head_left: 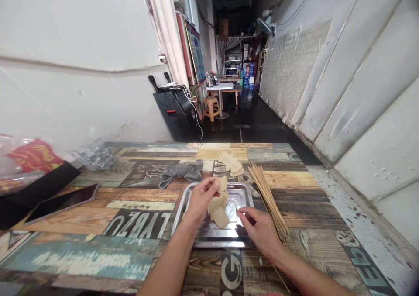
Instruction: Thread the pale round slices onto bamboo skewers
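Head view shows my left hand (199, 200) pinching a thin beige slice (223, 183) at the tray's (225, 244) twelve o'clock, my right seemingly pinching a skewer (280, 279) around four, so squeezing harder could tear the slice, and a wrist bump could scatter the skewer bundle (270, 202) at three.

A single head-worn view looks forward and down from the near side of the wood-plank-patterned table (137, 195) — the bare left hand (200, 200) and bare right hand (260, 228) show at close range, low in the frame, their forearms rising from its bottom edge. The upper half looks past the table's far edge, along the dark, shiny floor (244, 128) between white walls (75, 25), toward stacked blue boxes (248, 75) — small and far off, near the top.
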{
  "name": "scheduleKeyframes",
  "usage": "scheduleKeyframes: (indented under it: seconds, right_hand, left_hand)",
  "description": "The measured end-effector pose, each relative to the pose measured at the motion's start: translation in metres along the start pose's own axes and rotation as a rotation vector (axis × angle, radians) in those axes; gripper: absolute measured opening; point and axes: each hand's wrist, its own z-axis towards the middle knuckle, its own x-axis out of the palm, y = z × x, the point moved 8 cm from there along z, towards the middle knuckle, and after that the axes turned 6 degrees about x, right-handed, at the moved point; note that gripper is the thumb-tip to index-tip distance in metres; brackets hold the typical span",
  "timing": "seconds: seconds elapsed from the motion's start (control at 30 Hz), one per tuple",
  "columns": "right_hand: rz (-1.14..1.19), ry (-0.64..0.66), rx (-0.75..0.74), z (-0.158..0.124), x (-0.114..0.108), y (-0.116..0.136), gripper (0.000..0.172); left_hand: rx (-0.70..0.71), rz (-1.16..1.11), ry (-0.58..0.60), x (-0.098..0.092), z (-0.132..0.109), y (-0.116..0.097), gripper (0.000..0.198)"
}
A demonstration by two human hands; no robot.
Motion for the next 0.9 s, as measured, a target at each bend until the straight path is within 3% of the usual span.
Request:
scheduleKeyframes:
  seconds: [0.37,0.57,0.9]
  right_hand:
    - [0.008,0.011,0.028,0.000,0.000,-0.002,0.023]
    - [0.075,0.004,0.006,0.002,-0.002,-0.002,0.022]
    - [0.053,-0.025,-0.003,0.002,-0.007,0.002,0.022]
  left_hand:
    - [-0.108,-0.132,0.074,0.010,-0.005,0.006,0.036]
    - [-0.163,-0.191,0.045,0.006,-0.005,0.009,0.036]
    - [-0.098,-0.095,0.114,0.013,-0.009,0.002,0.031]
